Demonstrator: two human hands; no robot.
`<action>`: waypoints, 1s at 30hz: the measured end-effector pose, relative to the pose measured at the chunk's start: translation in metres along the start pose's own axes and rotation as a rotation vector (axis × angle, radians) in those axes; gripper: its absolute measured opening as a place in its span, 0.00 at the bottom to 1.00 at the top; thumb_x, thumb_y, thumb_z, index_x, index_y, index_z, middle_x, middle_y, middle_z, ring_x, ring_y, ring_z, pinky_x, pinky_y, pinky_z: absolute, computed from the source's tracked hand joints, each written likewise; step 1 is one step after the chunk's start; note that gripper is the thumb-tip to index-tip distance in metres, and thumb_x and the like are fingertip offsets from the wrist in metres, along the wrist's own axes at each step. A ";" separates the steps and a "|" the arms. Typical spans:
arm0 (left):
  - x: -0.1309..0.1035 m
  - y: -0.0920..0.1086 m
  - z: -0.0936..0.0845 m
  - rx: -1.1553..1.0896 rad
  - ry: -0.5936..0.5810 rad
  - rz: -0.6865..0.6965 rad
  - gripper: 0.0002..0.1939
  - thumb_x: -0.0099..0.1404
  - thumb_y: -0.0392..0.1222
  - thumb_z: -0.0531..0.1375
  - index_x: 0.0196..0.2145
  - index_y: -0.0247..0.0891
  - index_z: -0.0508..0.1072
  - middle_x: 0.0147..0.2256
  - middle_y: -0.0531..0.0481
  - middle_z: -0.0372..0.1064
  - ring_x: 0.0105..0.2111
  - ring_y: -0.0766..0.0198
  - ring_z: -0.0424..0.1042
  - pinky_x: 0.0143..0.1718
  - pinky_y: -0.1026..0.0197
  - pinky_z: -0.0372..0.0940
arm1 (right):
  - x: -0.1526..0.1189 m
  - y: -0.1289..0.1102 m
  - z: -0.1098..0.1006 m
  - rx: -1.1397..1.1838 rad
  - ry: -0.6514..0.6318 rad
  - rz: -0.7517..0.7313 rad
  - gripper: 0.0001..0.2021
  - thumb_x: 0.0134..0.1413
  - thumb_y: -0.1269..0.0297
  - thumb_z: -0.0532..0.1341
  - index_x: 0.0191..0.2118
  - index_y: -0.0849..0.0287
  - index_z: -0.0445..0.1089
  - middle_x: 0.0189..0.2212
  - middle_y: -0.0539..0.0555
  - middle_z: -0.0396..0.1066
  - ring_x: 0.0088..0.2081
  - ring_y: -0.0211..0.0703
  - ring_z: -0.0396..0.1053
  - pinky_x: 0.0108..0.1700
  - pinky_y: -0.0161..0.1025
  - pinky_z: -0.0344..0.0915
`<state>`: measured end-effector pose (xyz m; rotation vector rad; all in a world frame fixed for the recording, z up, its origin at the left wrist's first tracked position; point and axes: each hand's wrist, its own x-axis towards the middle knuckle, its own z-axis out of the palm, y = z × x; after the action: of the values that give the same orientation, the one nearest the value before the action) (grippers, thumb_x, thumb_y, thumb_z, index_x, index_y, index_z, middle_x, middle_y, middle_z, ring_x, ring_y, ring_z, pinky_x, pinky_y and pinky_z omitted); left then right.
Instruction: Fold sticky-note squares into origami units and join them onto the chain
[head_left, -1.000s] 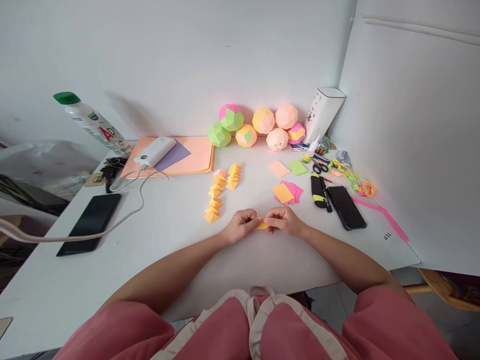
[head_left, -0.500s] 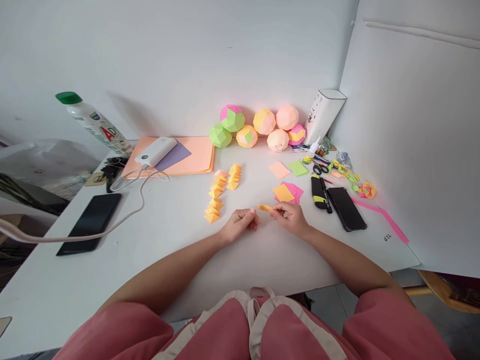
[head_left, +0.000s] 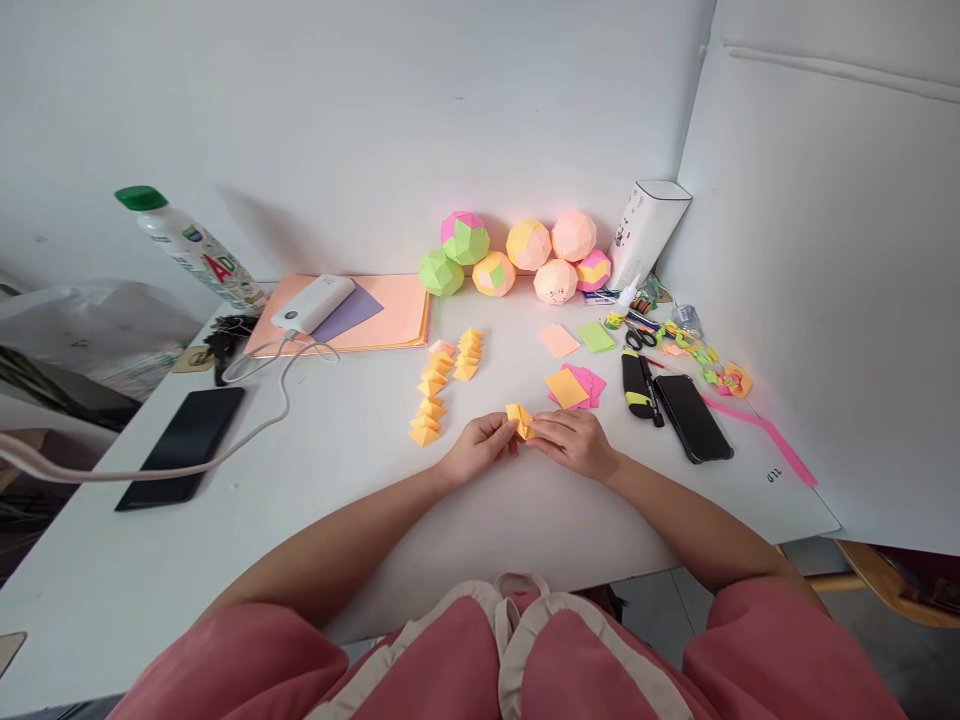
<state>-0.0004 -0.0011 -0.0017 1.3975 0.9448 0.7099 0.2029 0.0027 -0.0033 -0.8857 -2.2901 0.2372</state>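
Left hand [head_left: 480, 448] and right hand [head_left: 574, 444], fingertips closed, pinch opposite edges of a small folded orange paper piece [head_left: 519, 420] between them, presumably steadying its creases. Peaked orange paper units [head_left: 431, 383] line the white tabletop [head_left: 360, 430] leftward, likely clear of handwork.

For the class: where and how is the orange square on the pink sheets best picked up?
Probably pinch the left corner of the orange square, coming in from the left: it lies flat, and that corner appears to jut past the pink sheets, giving an edge to lift.
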 end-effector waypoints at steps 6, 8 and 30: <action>0.001 -0.004 -0.001 -0.034 -0.012 0.009 0.21 0.63 0.57 0.51 0.30 0.35 0.68 0.23 0.52 0.66 0.23 0.69 0.61 0.28 0.64 0.58 | 0.001 -0.002 -0.001 -0.007 0.033 -0.007 0.08 0.57 0.61 0.57 0.37 0.57 0.71 0.33 0.57 0.76 0.34 0.45 0.73 0.34 0.40 0.69; 0.001 -0.004 -0.001 -0.038 -0.010 0.010 0.21 0.63 0.57 0.51 0.30 0.35 0.68 0.23 0.52 0.66 0.23 0.69 0.61 0.28 0.64 0.58 | 0.001 -0.002 -0.001 -0.002 0.029 0.007 0.08 0.58 0.61 0.56 0.37 0.56 0.71 0.33 0.57 0.76 0.34 0.45 0.73 0.34 0.40 0.69; 0.001 -0.006 -0.001 -0.091 -0.008 0.000 0.21 0.63 0.57 0.52 0.29 0.35 0.69 0.23 0.52 0.65 0.23 0.69 0.62 0.28 0.64 0.58 | 0.000 0.000 0.000 -0.026 0.008 0.009 0.10 0.54 0.56 0.59 0.35 0.56 0.71 0.28 0.55 0.75 0.28 0.42 0.71 0.30 0.38 0.64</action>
<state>-0.0016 0.0000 -0.0077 1.3198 0.8956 0.7381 0.2026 0.0030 -0.0032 -0.9083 -2.2869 0.2080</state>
